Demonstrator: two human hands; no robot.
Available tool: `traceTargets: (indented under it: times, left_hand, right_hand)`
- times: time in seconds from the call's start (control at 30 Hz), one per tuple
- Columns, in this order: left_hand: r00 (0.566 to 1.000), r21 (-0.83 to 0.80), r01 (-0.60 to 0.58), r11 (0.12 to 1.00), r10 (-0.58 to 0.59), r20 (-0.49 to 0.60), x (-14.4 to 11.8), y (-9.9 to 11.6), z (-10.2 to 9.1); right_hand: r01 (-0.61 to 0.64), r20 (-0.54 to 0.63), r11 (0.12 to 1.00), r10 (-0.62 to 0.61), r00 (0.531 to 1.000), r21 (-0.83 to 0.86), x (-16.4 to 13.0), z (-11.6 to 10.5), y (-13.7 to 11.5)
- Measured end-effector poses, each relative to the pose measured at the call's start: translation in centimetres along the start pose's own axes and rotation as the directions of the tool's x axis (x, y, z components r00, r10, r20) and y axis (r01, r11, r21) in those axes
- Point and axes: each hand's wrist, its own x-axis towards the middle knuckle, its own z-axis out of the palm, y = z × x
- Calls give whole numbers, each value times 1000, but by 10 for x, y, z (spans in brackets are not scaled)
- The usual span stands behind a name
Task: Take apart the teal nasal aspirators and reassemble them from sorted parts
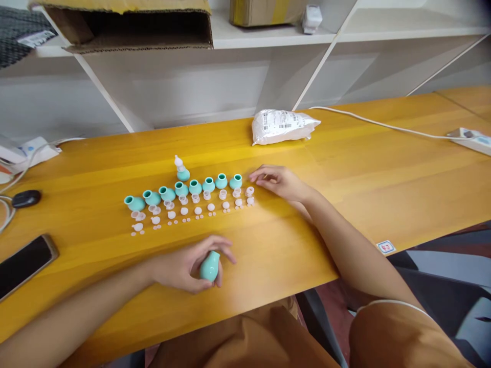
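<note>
A teal bulb point(209, 266) is gripped in the left hand point(184, 267), low over the near part of the yellow worktop point(345, 168). The right hand point(278, 182) is laid flat with fingers loosely spread, holding nothing, just beside the right end of a row of teal bulbs point(182, 191). Small white parts point(192, 207) are set out in front of that row. A white bag point(282, 125) is placed farther back.

yellow wood table point(383, 168), white shelf point(268, 36) w/ cardboard boxes point(130, 25) behind
</note>
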Motion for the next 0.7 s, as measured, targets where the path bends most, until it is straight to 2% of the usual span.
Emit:
traceTargets:
  times: [0.07,0.1,0.13,0.17,0.23,0.33,0.4,0.47,0.53,0.6,0.7]
  left_hand:
    - [999,-80,-5,997,2,-40,1,-2,-1]
    - [998,-119,12,993,-19,-56,1,-2,-1]
    - [996,-150,32,988,-44,-76,2,-2,-2]
    - [993,-168,49,985,-66,-98,3,-2,-2]
    - [987,-140,83,987,-101,-127,4,-1,-1]
    - [978,79,109,991,-92,-188,3,-1,0]
    - [965,251,126,960,-60,-256,0,-2,0]
    - [956,338,152,929,-51,-289,-2,-4,-1]
    - [961,335,141,931,-47,-274,-1,-6,-2]
    - [967,285,84,955,-9,-256,1,-9,-2]
    - [961,190,-32,981,82,-264,5,-13,2]
  right_hand:
    - [51,-139,998,-54,989,-22,-5,-3,-19]
    - [101,-175,995,-104,979,-22,-8,-2,-31]
    - [171,-164,985,-170,972,-11,-11,2,-43]
    - [234,-113,972,-230,967,20,-15,10,-56]
    - [340,93,935,-349,933,101,-23,33,-80]
    - [441,372,884,-466,803,156,-34,77,-103]
    - [468,425,872,-480,767,139,-39,99,-109]
    - [437,410,877,-480,776,199,-41,109,-110]
    - [366,385,885,-457,802,288,-41,110,-109]
    - [294,384,905,-401,832,308,-42,107,-107]
    - [223,383,945,-303,873,240,-44,106,-104]
